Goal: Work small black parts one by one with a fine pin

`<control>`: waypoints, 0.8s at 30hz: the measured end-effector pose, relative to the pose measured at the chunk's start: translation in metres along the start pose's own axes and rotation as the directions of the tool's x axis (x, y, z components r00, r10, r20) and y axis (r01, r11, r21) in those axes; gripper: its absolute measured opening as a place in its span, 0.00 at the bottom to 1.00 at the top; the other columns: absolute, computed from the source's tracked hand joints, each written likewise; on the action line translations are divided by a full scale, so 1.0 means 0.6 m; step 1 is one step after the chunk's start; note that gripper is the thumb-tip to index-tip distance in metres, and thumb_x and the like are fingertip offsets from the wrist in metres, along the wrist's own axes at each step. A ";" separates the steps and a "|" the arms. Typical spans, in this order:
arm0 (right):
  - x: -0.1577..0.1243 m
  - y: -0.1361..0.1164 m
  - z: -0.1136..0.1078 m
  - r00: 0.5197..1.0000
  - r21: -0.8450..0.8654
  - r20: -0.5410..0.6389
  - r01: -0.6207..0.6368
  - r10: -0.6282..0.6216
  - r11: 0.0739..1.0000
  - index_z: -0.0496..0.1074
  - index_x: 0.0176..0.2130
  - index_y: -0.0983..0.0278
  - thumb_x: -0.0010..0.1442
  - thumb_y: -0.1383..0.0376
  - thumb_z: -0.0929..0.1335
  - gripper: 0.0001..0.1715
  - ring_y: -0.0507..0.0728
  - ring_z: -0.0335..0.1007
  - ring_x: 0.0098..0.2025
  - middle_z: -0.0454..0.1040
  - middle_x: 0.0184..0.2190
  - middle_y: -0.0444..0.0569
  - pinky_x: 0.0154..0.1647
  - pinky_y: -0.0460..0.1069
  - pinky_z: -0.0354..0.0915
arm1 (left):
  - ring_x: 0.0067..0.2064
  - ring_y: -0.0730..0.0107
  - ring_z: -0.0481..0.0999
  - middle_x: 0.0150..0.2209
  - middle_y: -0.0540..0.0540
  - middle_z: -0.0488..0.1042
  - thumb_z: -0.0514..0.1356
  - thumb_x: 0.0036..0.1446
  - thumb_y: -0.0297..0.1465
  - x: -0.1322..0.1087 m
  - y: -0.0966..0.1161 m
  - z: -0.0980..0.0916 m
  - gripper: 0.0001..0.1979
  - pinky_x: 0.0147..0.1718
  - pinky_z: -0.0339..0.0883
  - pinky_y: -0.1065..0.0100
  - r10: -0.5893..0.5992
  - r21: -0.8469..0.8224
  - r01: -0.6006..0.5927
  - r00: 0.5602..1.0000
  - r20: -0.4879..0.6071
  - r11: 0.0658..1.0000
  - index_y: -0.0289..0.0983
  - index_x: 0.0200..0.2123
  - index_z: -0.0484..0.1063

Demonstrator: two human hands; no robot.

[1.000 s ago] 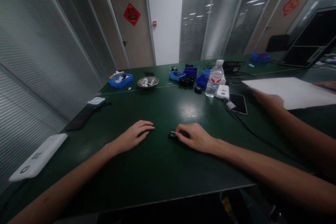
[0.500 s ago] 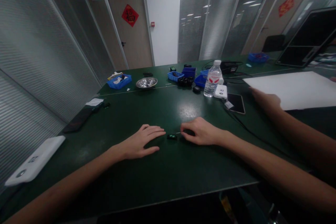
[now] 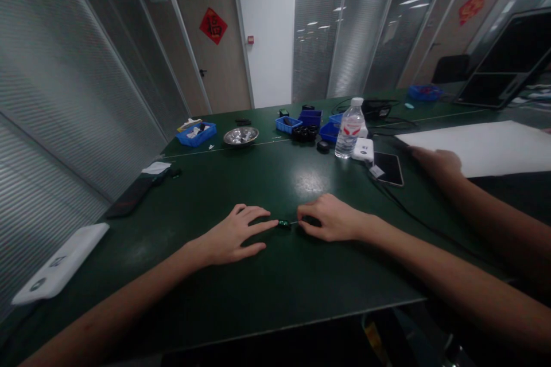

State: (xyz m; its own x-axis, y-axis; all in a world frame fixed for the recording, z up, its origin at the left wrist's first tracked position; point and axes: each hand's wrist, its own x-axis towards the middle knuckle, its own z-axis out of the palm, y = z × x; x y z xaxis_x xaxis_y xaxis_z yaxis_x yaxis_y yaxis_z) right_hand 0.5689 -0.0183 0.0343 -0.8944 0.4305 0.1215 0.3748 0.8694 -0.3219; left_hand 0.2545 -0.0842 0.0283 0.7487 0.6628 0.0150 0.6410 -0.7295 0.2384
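From where I stand, the change is at the middle of the table (image 3: 267, 287). The person's left hand (image 3: 230, 236) has come across to the small dark piece (image 3: 284, 223) with green marks on its top; half a second ago the fingers stopped just short of it, and now the tip of 1 finger seems to touch its left end. The piece lies on the green tabletop between the 2 hands, slightly turned from how it sat.

The left grip is wide: fingers spread, palm down, nothing held. The right hand (image 3: 330, 219) keeps a narrow grip, thumb and fingers curled round a slim tool. Its thin pale shaft (image 3: 294, 223) points left, and its tip is at or right beside the piece's right end; I cannot tell whether they touch. For the work, I take it this means the piece is steadied from 1 side while the tool meets it from the other.

Beyond, a metal bowl (image 3: 229, 141) and a water bottle (image 3: 349, 135) stand well apart from the hands. To the right, near a dark phone (image 3: 391, 170), a co-worker's hand (image 3: 437, 164) holds the edge of a white sheet (image 3: 486, 149), which has shifted a little too.
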 end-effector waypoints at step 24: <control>0.001 -0.004 0.005 0.999 -0.065 -0.009 -0.035 0.035 0.997 0.73 0.44 0.64 0.72 0.60 0.62 0.13 0.52 0.65 0.30 0.74 0.32 0.46 0.32 0.48 0.55 | 0.69 0.50 0.60 0.70 0.44 0.60 0.55 0.70 0.41 0.000 -0.003 0.001 0.30 0.66 0.53 0.46 0.022 0.002 -0.022 1.000 -0.018 1.000 0.50 0.72 0.54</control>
State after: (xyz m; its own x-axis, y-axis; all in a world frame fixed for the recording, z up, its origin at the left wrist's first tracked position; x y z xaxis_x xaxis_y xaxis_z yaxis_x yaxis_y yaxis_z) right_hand 0.5669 -0.0211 0.0323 -0.8785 0.4628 0.1184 0.4213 0.8674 -0.2647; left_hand 0.2532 -0.0829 0.0270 0.7593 0.6496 0.0380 0.6249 -0.7443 0.2358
